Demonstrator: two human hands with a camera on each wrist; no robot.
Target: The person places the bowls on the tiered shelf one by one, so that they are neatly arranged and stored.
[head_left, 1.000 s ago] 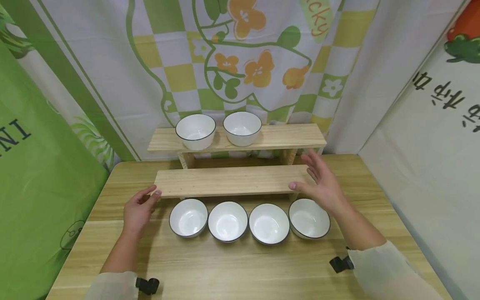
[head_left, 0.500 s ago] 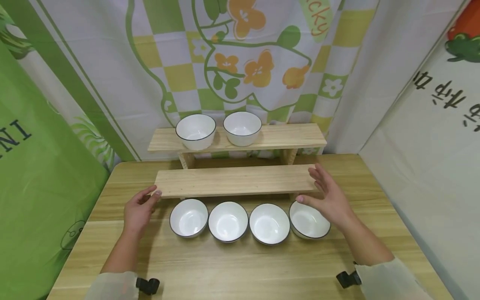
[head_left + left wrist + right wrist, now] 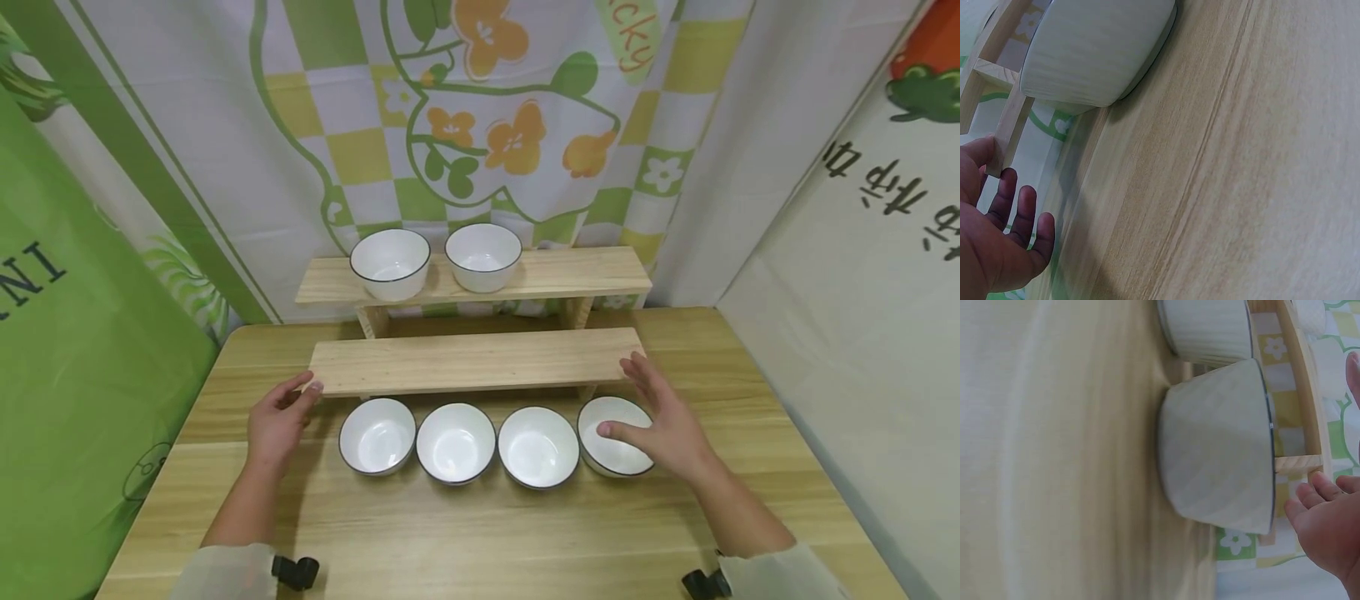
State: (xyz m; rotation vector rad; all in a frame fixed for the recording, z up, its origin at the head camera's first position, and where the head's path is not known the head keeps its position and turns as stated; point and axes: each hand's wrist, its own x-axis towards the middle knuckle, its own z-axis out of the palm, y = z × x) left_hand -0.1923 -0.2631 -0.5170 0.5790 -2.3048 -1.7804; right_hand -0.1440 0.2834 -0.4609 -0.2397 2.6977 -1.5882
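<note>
Rightmost bowl: a white ceramic bowl with a thin dark rim (image 3: 611, 433), last on the right in a row of four on the pale wooden table (image 3: 465, 533), just in front of the lower wooden shelf plank (image 3: 472, 360). In the right wrist view its ribbed outer wall (image 3: 1219, 447) fills the middle, with the next bowl just beyond it.

Right hand: the right hand (image 3: 663, 425) has come down over the last second — from level with the plank's right end to just above this bowl. The thumb now lies over the bowl's inside, the fingers reach past its far right rim toward the plank's corner. Fingers are spread and straight; nothing is pinched, and whether the thumb touches the glaze cannot be told.

What that means: judging by the descent, the hand is settling on this bowl and is no longer busy at the shelf; no grasp is formed yet.

Left hand: the left hand (image 3: 279, 417) has not moved — fingers loosely extended, tips at the left end of the plank, holding nothing.

Other bowls in the row: three matching white bowls (image 3: 456, 442) sit close side by side to the left, unchanged.

Upper shelf: the raised wooden shelf (image 3: 570, 271) behind carries two more white bowls (image 3: 437, 260) at its left half.

Backdrop: a checked green-and-yellow flowered curtain (image 3: 487, 125).
</note>
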